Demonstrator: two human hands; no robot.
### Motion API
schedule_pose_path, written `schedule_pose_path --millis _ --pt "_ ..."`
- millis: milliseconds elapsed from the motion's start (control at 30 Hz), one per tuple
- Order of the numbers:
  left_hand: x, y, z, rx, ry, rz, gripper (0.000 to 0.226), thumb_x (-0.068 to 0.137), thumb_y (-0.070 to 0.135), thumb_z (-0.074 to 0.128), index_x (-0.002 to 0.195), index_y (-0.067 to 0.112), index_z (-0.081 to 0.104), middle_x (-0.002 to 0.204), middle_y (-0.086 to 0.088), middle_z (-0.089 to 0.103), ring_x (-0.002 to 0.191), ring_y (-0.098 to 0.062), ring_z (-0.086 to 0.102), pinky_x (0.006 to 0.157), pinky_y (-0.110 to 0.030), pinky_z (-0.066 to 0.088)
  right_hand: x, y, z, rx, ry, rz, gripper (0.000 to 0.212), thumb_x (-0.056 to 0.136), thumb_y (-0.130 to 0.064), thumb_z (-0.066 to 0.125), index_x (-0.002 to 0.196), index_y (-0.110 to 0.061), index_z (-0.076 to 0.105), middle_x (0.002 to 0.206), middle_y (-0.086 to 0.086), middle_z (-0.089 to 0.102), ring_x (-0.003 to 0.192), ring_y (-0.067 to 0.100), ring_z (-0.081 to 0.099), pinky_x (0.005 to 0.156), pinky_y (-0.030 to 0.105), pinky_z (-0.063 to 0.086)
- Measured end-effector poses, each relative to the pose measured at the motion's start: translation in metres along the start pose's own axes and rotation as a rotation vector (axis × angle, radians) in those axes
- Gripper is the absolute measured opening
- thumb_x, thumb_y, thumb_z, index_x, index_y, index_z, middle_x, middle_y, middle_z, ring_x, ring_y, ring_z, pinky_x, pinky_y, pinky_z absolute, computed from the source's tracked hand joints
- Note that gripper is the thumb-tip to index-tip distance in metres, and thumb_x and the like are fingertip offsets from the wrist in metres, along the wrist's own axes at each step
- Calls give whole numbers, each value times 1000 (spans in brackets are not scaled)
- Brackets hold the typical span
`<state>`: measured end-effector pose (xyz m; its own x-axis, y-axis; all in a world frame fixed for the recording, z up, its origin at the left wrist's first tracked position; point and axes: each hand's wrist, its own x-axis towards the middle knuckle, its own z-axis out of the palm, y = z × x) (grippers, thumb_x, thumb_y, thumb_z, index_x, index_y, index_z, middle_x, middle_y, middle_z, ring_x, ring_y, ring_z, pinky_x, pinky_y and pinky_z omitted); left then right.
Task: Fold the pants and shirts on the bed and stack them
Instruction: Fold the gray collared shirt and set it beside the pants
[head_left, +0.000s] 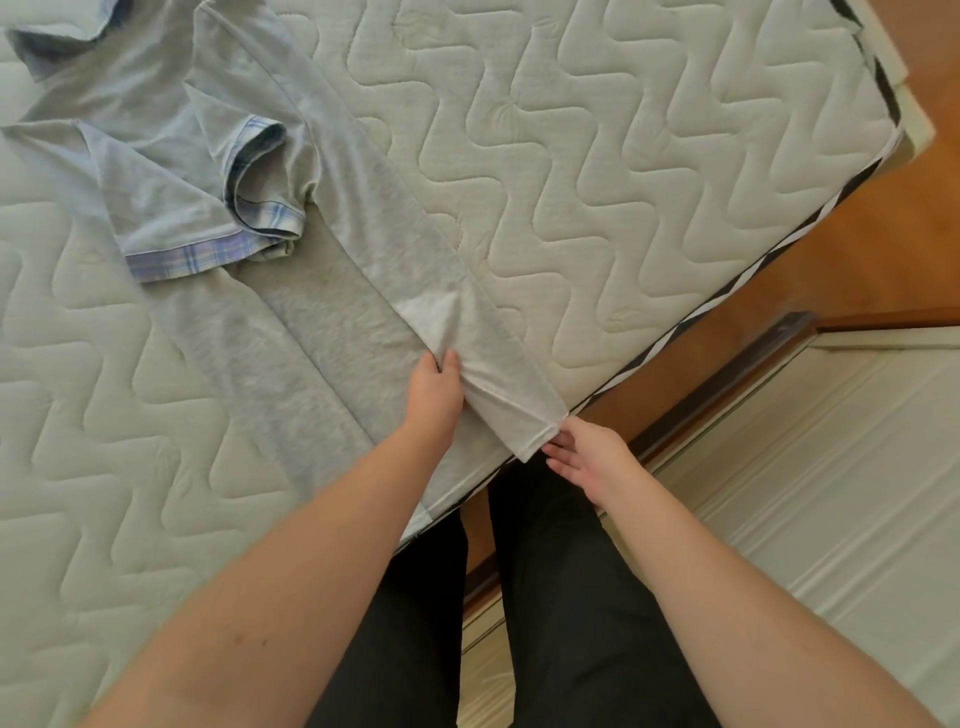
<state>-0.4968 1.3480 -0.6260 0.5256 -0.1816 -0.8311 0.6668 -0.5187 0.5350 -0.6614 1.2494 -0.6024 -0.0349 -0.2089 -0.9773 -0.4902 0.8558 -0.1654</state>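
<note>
A grey short-sleeved shirt (291, 291) with plaid-trimmed sleeves lies spread on the quilted mattress (623, 171), its hem towards me at the bed's edge. One side is folded lengthwise over the body. My left hand (434, 389) pinches the folded strip a little way up from the hem. My right hand (584, 457) holds the hem corner of that fold at the mattress edge, with its fingers under the cloth. No pants are in view.
The mattress corner lies at the upper right, with a black and white border band (727, 296) along its edge. Beyond it is a wooden floor (909, 218). A white panelled surface (831, 467) lies at the right. My dark trousers (545, 597) stand against the bed.
</note>
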Motion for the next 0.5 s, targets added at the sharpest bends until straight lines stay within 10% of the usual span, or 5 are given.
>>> schedule_pose_path --millis 233,500 --pt "-11 -6 6 -35 -252 -130 22 93 20 67 112 17 56 111 0 64 101 -18 66 74 -28 59 8 -9 1 49 6 -21 34 95 -51 52 101 -19 63 96 3 73 92 21 68 71 35 52" --pt "-11 -17 -3 255 -20 43 20 92 28 66 105 21 54 102 0 65 94 -21 68 84 -42 59 8 -7 7 -622 325 -193 42 89 -57 59 86 -15 59 80 0 64 70 16 61 55 29 43"
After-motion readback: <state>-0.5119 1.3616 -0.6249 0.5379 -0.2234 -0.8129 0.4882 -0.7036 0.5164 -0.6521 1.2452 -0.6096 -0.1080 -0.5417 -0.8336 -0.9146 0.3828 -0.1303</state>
